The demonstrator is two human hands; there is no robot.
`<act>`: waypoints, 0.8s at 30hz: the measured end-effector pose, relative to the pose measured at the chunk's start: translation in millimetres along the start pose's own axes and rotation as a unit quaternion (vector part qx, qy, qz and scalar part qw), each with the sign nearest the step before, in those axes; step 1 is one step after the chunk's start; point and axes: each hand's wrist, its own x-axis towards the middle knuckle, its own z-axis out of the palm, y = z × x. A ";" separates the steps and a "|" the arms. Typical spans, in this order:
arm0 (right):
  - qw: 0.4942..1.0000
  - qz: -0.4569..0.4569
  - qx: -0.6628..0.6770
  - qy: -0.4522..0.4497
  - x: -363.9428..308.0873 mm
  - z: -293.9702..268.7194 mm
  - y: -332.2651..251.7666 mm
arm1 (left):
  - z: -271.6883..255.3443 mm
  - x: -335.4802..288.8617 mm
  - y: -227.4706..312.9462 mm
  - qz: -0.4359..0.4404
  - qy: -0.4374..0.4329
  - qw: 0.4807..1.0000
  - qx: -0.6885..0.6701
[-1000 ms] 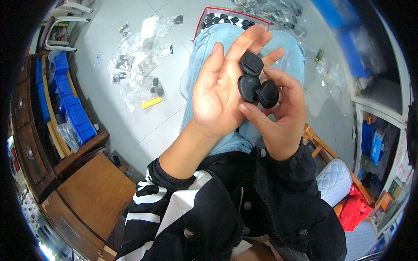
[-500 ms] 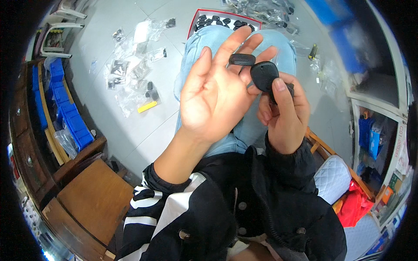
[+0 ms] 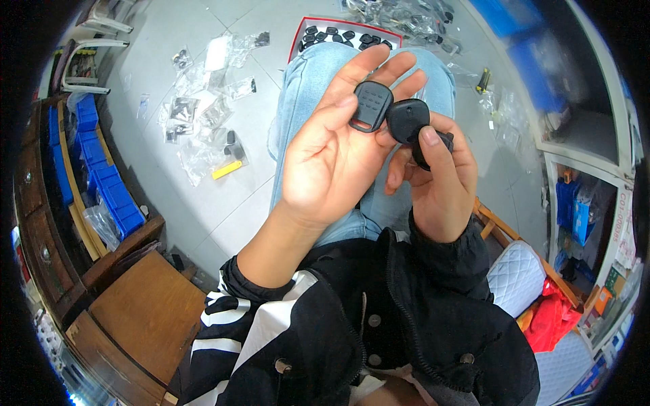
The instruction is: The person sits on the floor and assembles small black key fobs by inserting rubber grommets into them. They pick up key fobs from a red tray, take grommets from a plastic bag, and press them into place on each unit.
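Observation:
My left hand [image 3: 325, 155] is turned palm up, fingers stretched out. A black key fob case [image 3: 372, 106] with small raised marks and a loop slot at one end lies across its fingers, my thumb against its edge. Close beside it, my right hand [image 3: 443, 179] pinches a rounded black key fob case [image 3: 407, 120] between thumb and fingers. Another black piece [image 3: 422, 159] sits under that thumb, partly hidden, so its shape cannot be made out. Both hands are raised over my knees.
Beyond my knees lies a red-edged white box [image 3: 298, 40] of several black fob pieces. Clear plastic bags [image 3: 200, 108] and a yellow strip [image 3: 227, 170] are on the floor. Blue bins [image 3: 116, 196] and a wooden stool [image 3: 145, 314] stand left, a glass-fronted cabinet [image 3: 586, 159] right.
The fob case on my left hand has turned from edge-on to face-up, and my left thumb has come in against it. The right hand's pieces have tilted slightly.

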 end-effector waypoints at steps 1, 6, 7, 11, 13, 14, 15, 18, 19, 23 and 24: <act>1.000 0.002 0.006 -0.002 0.2 0.1 -0.2 | 0.2 -0.1 -0.8 0.005 -0.001 1.000 -0.011; 1.000 0.013 0.010 -0.005 -0.7 1.7 -0.3 | 2.7 0.3 -1.8 0.034 -0.028 0.990 0.136; 1.000 0.011 0.006 -0.007 -0.9 2.4 0.2 | 3.6 -0.1 -0.9 0.034 -0.033 0.986 0.160; 0.998 0.036 0.038 -0.036 -1.6 3.0 1.3 | 8.6 -6.7 0.2 0.019 -0.015 0.959 0.283; 0.990 0.060 0.111 -0.062 -1.8 3.3 2.7 | 8.9 -9.7 0.5 0.023 -0.035 0.909 0.415; 0.980 0.050 0.180 -0.068 -3.2 4.4 4.1 | 7.5 -8.2 -1.5 0.058 -0.068 0.857 0.508; 0.981 0.051 0.172 -0.071 -3.4 4.7 4.9 | 5.8 -5.7 -4.4 0.093 -0.084 0.837 0.533; 0.983 0.065 0.155 -0.075 -2.5 3.7 6.1 | 4.3 -10.3 -2.5 0.061 -0.086 0.822 0.560; 0.983 0.071 0.151 -0.076 -2.1 3.1 6.2 | 4.6 -12.7 -2.1 0.038 -0.067 0.825 0.561; 0.982 0.074 0.160 -0.071 -3.0 -0.7 4.5 | 2.1 -14.4 -7.8 0.061 -0.042 0.891 0.448; 0.983 0.071 0.154 -0.067 -3.3 -2.1 3.5 | 1.3 -14.7 -9.9 0.076 -0.034 0.902 0.424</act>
